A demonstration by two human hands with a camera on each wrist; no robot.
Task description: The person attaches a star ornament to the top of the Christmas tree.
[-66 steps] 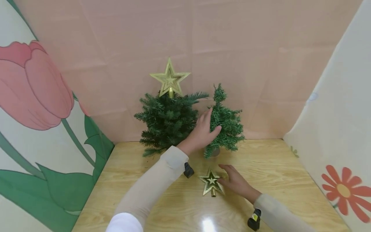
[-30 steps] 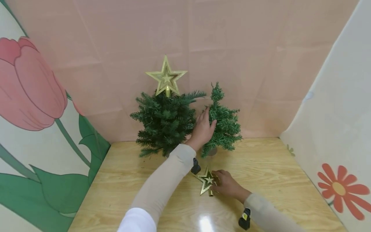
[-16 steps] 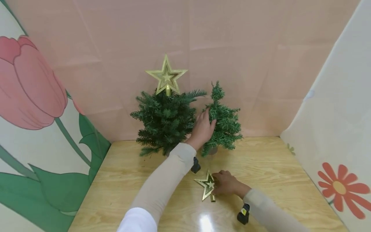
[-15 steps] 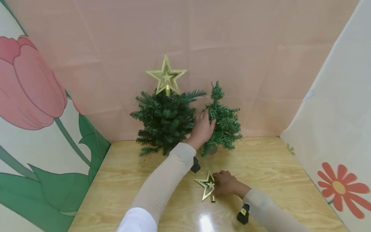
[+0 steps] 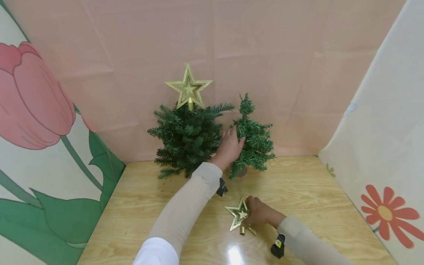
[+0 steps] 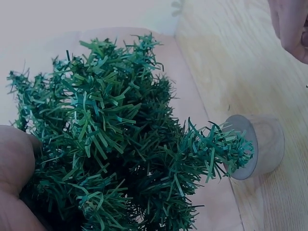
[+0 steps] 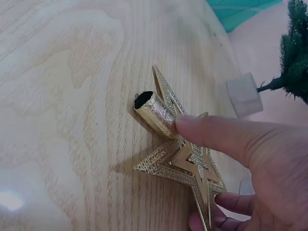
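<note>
My left hand [image 5: 228, 147] grips the left side of the small Christmas tree [image 5: 256, 141], its thumb in front of the branches. In the left wrist view, the same small tree [image 6: 120, 110] fills the middle, with part of my left hand [image 6: 14, 168] at the left edge; its fingertips are hidden. Near the table's front, my right hand [image 5: 260, 213] pinches a gold star tree topper [image 5: 236, 213] by its right side. The right wrist view has my thumb on the star topper [image 7: 159, 163] beside its hollow socket, with fingers behind. The topper is tilted just over the wood.
A fuller, darker Christmas tree [image 5: 188, 140] stands left of the small one, bearing another gold star topper [image 5: 188, 88]. The small tree's round base [image 6: 269, 139] rests on the wooden table [image 5: 298, 191]. A pink backdrop [image 5: 265, 55] hangs behind, with flower-printed panels on both sides.
My right hand has closed from beside the star topper onto it and tilted it off the table. My left hand has settled against the small tree and stays there.
</note>
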